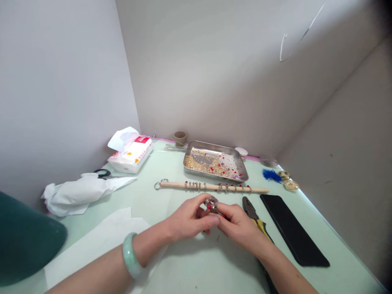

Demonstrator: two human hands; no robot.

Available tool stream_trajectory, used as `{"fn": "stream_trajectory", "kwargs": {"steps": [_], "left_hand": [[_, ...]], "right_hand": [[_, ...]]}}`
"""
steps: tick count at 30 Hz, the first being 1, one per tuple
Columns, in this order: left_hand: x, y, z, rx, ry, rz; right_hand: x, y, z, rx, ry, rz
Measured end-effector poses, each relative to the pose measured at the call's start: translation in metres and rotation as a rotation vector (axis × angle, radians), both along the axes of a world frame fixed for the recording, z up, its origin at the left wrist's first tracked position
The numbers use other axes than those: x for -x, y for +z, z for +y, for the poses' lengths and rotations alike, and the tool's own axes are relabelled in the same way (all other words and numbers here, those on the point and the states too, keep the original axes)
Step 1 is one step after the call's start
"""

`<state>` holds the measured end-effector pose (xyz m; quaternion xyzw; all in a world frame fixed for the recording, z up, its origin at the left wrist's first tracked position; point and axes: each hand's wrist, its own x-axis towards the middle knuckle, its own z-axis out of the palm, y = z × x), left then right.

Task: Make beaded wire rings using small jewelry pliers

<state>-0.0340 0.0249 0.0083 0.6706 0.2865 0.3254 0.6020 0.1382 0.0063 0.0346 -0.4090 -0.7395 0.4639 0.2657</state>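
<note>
My left hand [190, 218], with a pale green bangle [132, 255] at the wrist, pinches a small silvery wire ring with red beads [211, 202]. From the other side, my right hand [240, 226] grips the same ring, its thumb close to my left thumb. Fingers cover part of the ring, and a bit of red shows at my right fingertips. Just beyond the hands lies a wooden stick [176, 185] threaded with several wire rings, some with red beads. Pliers with yellow and black handles [250, 207] lie partly under my right forearm.
Behind the stick stands a metal tray [191, 143] of gold, clear and red beads, with a small brown cup [180, 138] nearby. Left are a tissue pack [130, 159], scissors [103, 173] and white paper [101, 232]. A black slab [294, 230] and blue tassel [271, 175] lie right.
</note>
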Motion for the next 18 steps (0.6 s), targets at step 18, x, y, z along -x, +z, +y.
{"fn": "stream_trajectory", "kwargs": {"steps": [18], "left_hand": [[0.0012, 0.0039, 0.0079, -0.179, 0.212, 0.001]], "right_hand": [[-0.0043, -0.0086, 0.0040, -0.016, -0.126, -0.152]]}}
